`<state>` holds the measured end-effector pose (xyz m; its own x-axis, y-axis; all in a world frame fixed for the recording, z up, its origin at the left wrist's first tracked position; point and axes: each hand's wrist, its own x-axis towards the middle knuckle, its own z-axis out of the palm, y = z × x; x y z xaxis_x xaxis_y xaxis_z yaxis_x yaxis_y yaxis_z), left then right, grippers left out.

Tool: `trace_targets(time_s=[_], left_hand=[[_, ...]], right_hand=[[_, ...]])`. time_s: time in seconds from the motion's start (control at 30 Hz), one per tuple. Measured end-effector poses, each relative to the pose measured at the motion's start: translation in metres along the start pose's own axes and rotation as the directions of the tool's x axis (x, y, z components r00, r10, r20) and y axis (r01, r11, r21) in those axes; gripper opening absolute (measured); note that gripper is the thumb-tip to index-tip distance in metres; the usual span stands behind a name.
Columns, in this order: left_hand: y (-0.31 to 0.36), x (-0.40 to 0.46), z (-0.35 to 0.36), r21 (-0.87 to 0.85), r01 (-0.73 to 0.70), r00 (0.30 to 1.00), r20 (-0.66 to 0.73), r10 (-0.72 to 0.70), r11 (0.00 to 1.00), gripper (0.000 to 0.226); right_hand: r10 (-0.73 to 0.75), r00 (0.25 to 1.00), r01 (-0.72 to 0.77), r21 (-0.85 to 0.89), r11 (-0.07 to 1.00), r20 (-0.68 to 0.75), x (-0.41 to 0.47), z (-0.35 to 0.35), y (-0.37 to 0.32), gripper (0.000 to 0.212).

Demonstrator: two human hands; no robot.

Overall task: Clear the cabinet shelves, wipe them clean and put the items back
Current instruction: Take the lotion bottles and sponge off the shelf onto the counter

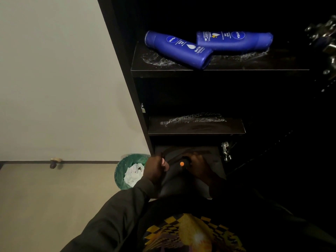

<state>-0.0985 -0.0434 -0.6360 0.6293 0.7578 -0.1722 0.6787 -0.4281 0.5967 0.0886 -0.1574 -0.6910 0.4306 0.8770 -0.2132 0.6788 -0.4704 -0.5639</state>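
Two blue lotion bottles lie on their sides on the upper cabinet shelf, one to the left and one to the right, with pale wet smears around them. The middle shelf holds nothing but a similar streak. Low down, in front of the bottom compartment, my left hand grips the edge of a dark grey object. My right hand is curled round a dark piece of it bearing an orange round spot. What the object is stays unclear in the dark.
A green bin with crumpled white tissues stands on the floor left of the cabinet. A door stopper sits at the wall's base. Metal hinges and shiny metal parts show at the right.
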Motion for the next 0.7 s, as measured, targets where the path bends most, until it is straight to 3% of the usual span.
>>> trace_targets(time_s=[0.27, 0.43, 0.57, 0.7], left_hand=[[0.000, 0.009, 0.003, 0.032, -0.055, 0.998, 0.037, 0.054, 0.998, 0.014], [-0.006, 0.009, 0.008, -0.064, -0.056, 0.998, -0.011, 0.055, 0.996, 0.006], [-0.010, 0.013, 0.010, -0.281, 0.199, 0.973, -0.060, -0.224, 0.939, 0.025], [-0.017, 0.014, 0.011, -0.598, 0.311, 0.919, -0.008, -0.394, 0.738, 0.022]], right_hand=[[-0.030, 1.000, 0.030, 0.025, 0.999, -0.009, -0.006, -0.012, -0.009, 0.068], [-0.049, 0.999, 0.049, 0.037, 0.998, -0.015, -0.007, -0.013, -0.009, 0.072], [-0.059, 0.991, 0.061, 0.008, 0.998, -0.122, -0.010, -0.014, -0.017, 0.058], [-0.236, 0.933, 0.244, -0.004, 0.970, -0.273, -0.001, -0.020, -0.045, 0.039]])
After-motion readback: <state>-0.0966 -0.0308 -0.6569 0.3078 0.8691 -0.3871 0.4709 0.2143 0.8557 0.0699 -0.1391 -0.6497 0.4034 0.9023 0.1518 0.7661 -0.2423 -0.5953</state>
